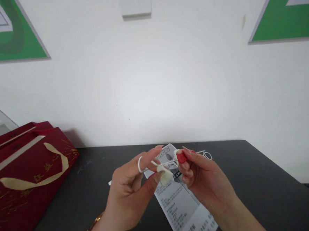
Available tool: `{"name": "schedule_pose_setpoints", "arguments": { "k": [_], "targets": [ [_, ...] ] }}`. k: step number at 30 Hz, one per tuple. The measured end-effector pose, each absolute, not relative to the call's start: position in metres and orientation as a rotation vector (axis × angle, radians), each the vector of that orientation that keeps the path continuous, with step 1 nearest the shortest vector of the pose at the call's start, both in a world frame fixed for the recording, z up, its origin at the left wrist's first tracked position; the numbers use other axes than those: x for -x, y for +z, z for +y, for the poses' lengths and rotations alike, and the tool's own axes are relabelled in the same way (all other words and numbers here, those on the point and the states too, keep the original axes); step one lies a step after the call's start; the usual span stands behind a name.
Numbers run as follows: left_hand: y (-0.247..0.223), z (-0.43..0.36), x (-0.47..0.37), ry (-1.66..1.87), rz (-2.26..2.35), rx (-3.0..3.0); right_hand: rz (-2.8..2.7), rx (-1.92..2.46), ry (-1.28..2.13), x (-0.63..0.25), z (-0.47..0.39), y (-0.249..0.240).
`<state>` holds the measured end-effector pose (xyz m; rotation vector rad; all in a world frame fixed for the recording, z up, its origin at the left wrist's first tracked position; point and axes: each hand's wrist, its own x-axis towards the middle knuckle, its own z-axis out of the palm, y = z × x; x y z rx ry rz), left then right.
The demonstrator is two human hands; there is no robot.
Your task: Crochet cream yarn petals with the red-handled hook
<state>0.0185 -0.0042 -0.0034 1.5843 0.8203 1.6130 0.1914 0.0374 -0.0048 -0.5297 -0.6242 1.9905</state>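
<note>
My left hand (130,190) pinches a small pale yellow crochet piece (165,176) between thumb and fingers. White yarn (140,164) loops around its raised index finger and runs toward the piece. Between the thumb and fingers of my right hand (209,181) is a crochet hook (182,157) with a red grip. Its thin shaft points left, to the top of the crochet piece, where yarn crosses it. A loose white loop (208,155) shows behind my right hand. Exactly how the hook tip meets the stitches is too small to tell.
Under my hands a printed paper sheet (178,214) lies slanted on the black table (265,192). Dark red gift bags (55,147) with a cream ribbon handle stand at the left. A white wall (157,77) rises behind the table.
</note>
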Motion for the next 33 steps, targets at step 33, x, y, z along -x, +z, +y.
{"name": "schedule_pose_setpoints", "arguments": {
  "k": [33],
  "targets": [
    [-0.022,0.001,-0.031,1.967,0.910,-1.746,-0.622,0.531,1.750,-0.180,0.018,-0.001]
  ]
}}
